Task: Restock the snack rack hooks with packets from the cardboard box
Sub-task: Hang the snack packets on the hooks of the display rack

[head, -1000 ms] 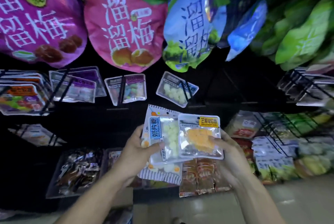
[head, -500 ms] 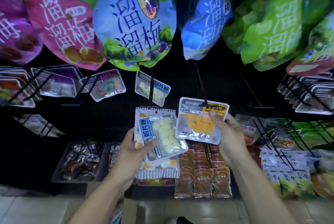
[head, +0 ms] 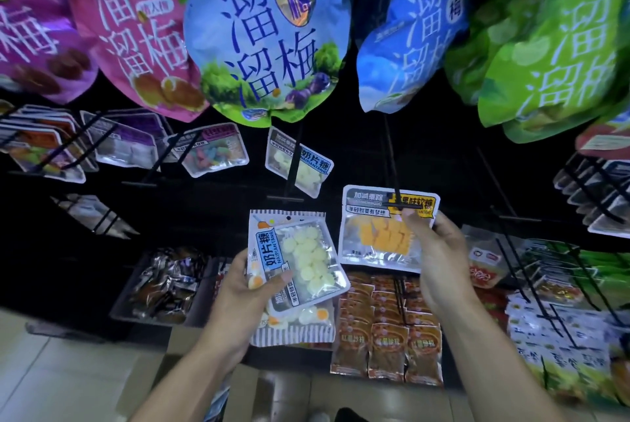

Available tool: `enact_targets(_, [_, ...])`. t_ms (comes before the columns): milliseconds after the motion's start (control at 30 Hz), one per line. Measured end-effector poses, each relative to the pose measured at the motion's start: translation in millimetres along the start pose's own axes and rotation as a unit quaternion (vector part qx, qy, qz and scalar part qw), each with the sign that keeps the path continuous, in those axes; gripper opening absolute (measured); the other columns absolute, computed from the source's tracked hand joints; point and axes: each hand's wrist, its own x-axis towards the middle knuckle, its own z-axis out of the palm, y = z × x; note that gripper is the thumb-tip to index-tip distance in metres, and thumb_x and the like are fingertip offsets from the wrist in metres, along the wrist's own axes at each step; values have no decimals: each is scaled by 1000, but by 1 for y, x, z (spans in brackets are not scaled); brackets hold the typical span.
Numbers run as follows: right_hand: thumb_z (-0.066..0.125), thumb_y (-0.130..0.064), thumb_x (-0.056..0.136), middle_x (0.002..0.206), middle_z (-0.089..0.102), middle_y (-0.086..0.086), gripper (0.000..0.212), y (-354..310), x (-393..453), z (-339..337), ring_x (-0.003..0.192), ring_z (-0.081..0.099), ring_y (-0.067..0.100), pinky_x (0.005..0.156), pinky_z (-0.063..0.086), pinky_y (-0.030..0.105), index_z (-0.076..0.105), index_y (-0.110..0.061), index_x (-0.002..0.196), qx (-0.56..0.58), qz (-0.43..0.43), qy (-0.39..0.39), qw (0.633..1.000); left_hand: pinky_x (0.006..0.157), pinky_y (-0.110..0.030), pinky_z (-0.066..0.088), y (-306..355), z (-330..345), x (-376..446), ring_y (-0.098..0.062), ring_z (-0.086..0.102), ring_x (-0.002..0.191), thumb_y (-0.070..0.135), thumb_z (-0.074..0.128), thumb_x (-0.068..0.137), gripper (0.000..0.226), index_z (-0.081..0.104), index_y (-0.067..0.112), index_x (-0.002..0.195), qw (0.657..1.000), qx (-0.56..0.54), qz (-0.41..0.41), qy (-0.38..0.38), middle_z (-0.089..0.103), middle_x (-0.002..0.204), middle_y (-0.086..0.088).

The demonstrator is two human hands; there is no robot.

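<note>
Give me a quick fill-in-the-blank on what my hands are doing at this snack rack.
1. The right hand holds a packet of ____ candy up at a hook.
2. The left hand holds a stack topped with ____ tablets.
3. The big blue bag hangs ____ both hands.

Answers: orange; white; above

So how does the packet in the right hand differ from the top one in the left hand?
The right hand holds the orange candy packet up at a black hook, its header at the hook's tip; the left hand holds the milk tablet packet lower, away from any hook, on a stack of packets. The first shows orange pieces and a yellow label, the second pale round tablets and a blue label. Both have clear windows.
</note>
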Motion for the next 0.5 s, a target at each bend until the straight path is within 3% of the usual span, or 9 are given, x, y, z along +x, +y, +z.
enact_targets(200, [64, -19, 100, 89, 78, -7, 11, 6, 24, 2, 85, 75, 9, 74, 55, 23, 75, -18, 95, -31, -24, 17, 999, 97, -56, 59, -4, 1, -1, -27, 78, 102, 14, 81, 81, 60, 57, 24, 135, 1000, -17, -7, 13, 80, 111, -1])
enact_targets(367, [69, -26, 98, 84, 73, -3, 17, 8, 81, 18, 75, 71, 6, 69, 53, 21, 72, -9, 96, -30, -48, 33, 998, 96, -48, 59, -3, -1, -4, -24, 77, 107, 7, 78, 85, 53, 59, 23, 131, 999, -29, 0, 15, 80, 115, -2])
enact_targets(500, [71, -27, 96, 78, 70, -6, 12, 10, 121, 32, 74, 68, 10, 73, 52, 29, 72, -16, 89, -16, -54, 48, 997, 94, -41, 60, -3, -11, -9, -22, 76, 110, 5, 77, 88, 52, 58, 24, 132, 1000, -20, 4, 17, 79, 117, -1])
